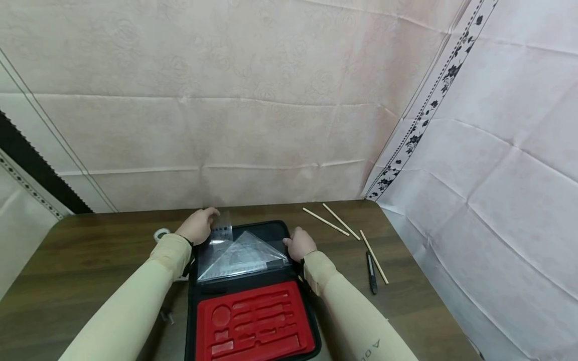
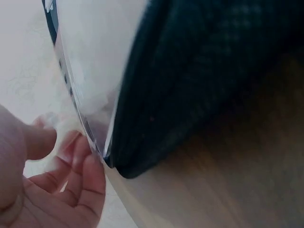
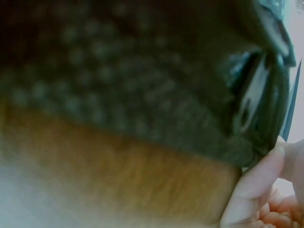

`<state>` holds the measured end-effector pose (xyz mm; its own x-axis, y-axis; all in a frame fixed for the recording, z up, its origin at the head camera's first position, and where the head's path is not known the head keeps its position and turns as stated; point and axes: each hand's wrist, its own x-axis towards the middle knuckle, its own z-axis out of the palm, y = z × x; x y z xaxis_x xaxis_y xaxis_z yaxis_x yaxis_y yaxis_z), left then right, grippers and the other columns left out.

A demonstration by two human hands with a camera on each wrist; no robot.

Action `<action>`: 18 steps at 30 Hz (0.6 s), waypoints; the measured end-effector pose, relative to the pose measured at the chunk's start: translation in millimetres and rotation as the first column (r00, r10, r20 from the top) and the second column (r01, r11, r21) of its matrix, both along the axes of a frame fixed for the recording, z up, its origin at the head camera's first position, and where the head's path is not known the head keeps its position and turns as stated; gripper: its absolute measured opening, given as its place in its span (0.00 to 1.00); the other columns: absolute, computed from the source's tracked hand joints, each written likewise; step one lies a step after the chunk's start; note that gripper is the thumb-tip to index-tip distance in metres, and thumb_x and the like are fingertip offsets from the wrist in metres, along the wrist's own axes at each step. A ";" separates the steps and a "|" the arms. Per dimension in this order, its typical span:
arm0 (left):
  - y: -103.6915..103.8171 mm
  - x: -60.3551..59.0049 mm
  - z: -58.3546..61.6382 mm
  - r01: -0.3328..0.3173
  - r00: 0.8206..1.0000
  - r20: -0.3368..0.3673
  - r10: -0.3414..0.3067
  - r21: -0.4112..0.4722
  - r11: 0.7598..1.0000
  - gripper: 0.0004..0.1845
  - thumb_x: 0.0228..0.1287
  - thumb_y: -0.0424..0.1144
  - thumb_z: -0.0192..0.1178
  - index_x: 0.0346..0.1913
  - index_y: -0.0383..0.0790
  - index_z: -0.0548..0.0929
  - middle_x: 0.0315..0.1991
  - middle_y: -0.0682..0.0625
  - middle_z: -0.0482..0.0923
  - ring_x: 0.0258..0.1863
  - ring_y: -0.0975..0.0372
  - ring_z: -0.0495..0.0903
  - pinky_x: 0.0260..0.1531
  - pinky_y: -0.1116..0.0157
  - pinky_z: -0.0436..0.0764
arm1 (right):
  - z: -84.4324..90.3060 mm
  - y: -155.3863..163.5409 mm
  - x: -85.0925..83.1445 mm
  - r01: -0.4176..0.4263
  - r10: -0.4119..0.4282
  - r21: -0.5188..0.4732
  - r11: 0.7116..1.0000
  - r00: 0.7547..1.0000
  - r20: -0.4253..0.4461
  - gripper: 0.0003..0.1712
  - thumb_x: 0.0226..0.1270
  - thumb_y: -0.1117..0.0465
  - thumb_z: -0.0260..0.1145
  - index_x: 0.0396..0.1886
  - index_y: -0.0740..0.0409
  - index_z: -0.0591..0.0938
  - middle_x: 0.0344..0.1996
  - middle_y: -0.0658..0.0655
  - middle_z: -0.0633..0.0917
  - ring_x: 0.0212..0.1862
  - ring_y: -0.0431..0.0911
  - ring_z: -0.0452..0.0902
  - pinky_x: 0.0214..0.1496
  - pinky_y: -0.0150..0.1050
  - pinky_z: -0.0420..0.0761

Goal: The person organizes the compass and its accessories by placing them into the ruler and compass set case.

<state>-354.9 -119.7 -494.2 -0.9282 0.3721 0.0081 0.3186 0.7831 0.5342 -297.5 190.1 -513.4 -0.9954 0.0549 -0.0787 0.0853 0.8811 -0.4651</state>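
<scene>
Black zip case (image 1: 253,281) lies open on the brown wooden table (image 1: 90,260), red moulded tray (image 1: 255,318) in the near half, tool slots visible. Far half holds clear plastic drawing aids: a triangular set square (image 1: 244,255) lying flat, and a clear sheet or ruler (image 1: 221,235) at the far left corner. Left hand (image 1: 198,225) sits at that far left corner, fingers curled around the edge of the clear plastic; the left wrist view shows fingertips (image 2: 83,156) touching the clear edge just beside the black fabric rim (image 2: 190,85). Right hand (image 1: 300,244) is at the case's right edge, fingers bent, thumb (image 3: 251,185) pressed against the black rim by the zip; whether it pinches the set square's corner or only the case, cannot tell. Three thin wooden sticks (image 1: 336,220) and a black pen (image 1: 371,271) lie on the table right of the case, apart from it. Small round object (image 1: 161,233) sits left of the left wrist.
</scene>
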 end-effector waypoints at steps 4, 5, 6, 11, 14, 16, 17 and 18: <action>2.1 3.9 0.3 0.007 0.997 -0.077 -0.014 -0.088 0.996 0.13 0.71 0.30 0.49 0.50 0.32 0.82 0.46 0.37 0.76 0.49 0.44 0.74 0.49 0.47 0.72 | -0.7 -0.4 0.2 -0.001 0.001 0.004 1.000 1.000 -0.003 0.16 0.70 0.53 0.63 0.33 0.61 0.73 0.25 0.55 0.77 0.33 0.49 0.76 0.42 0.46 0.76; 2.6 5.1 1.1 0.009 0.997 -0.081 -0.018 -0.106 0.994 0.13 0.70 0.30 0.50 0.49 0.32 0.83 0.46 0.37 0.75 0.48 0.43 0.73 0.49 0.46 0.71 | -1.1 -0.3 -0.1 0.000 0.000 0.005 1.000 1.000 -0.005 0.16 0.70 0.53 0.63 0.33 0.61 0.73 0.26 0.55 0.77 0.33 0.49 0.77 0.42 0.46 0.76; 3.0 6.2 1.9 0.007 0.997 -0.081 -0.017 -0.119 0.993 0.12 0.70 0.31 0.51 0.48 0.32 0.83 0.46 0.37 0.75 0.48 0.43 0.73 0.49 0.46 0.71 | -1.6 -0.1 -0.5 0.000 0.000 0.006 1.000 1.000 -0.008 0.16 0.70 0.53 0.63 0.33 0.61 0.73 0.26 0.55 0.77 0.34 0.50 0.77 0.42 0.46 0.76; 4.4 12.2 4.3 0.027 0.996 -0.085 -0.039 -0.142 0.989 0.13 0.68 0.31 0.55 0.52 0.32 0.82 0.46 0.38 0.75 0.50 0.42 0.72 0.50 0.45 0.70 | -3.1 0.6 -2.2 0.007 -0.007 0.002 1.000 1.000 -0.007 0.15 0.69 0.53 0.63 0.33 0.61 0.74 0.26 0.56 0.77 0.34 0.50 0.77 0.42 0.46 0.76; 4.3 13.8 1.9 0.049 0.994 -0.086 -0.061 -0.136 0.989 0.14 0.67 0.31 0.56 0.54 0.33 0.80 0.46 0.39 0.75 0.49 0.44 0.73 0.49 0.46 0.71 | -2.6 0.1 -2.5 0.015 -0.015 0.000 1.000 1.000 0.000 0.16 0.69 0.53 0.63 0.33 0.61 0.73 0.26 0.55 0.77 0.33 0.50 0.76 0.42 0.46 0.76; 3.7 14.3 -0.6 0.069 0.993 -0.084 -0.080 -0.131 0.989 0.14 0.66 0.31 0.56 0.54 0.34 0.80 0.44 0.40 0.75 0.47 0.45 0.73 0.48 0.47 0.71 | -2.0 -0.4 -1.8 0.019 -0.019 -0.002 1.000 1.000 0.004 0.16 0.69 0.53 0.64 0.32 0.61 0.73 0.26 0.55 0.76 0.33 0.50 0.76 0.42 0.46 0.76; 3.5 14.8 -1.5 0.074 0.993 -0.082 -0.085 -0.129 0.989 0.14 0.66 0.32 0.56 0.53 0.35 0.80 0.44 0.41 0.75 0.47 0.46 0.73 0.47 0.47 0.71 | -1.6 -0.8 -1.4 0.020 -0.020 -0.002 1.000 1.000 0.004 0.16 0.69 0.53 0.64 0.32 0.61 0.73 0.26 0.55 0.77 0.33 0.50 0.76 0.42 0.46 0.76; 2.9 15.1 -2.4 0.078 0.993 -0.081 -0.089 -0.127 0.989 0.14 0.66 0.32 0.57 0.52 0.35 0.81 0.43 0.41 0.75 0.46 0.46 0.73 0.47 0.47 0.71 | -1.2 -1.1 -1.0 0.020 -0.020 -0.002 1.000 1.000 0.004 0.16 0.69 0.53 0.64 0.33 0.61 0.73 0.26 0.55 0.77 0.33 0.50 0.76 0.42 0.46 0.76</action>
